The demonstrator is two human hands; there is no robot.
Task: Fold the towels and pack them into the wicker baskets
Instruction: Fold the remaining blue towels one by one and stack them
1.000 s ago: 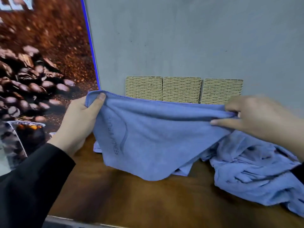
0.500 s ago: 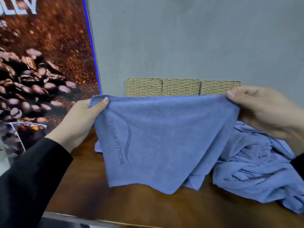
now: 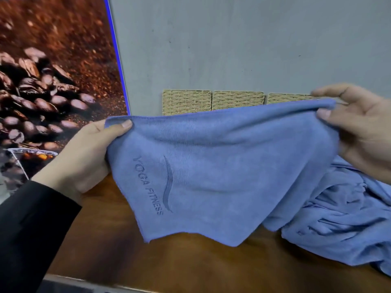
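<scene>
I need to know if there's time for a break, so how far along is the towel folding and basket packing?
Early on. Nothing looks finished: no folded towel shows. In hand: the left hand and right hand each pinch a top corner of one blue towel, spread out above the table and not yet folded. Left: the crumpled towel pile on the right, and packing the three wicker baskets by the wall; their insides are hidden.

Coffee-bean poster [image 3: 53,85] left of grey wall [image 3: 243,43], above brown wooden table [image 3: 190,267]
</scene>
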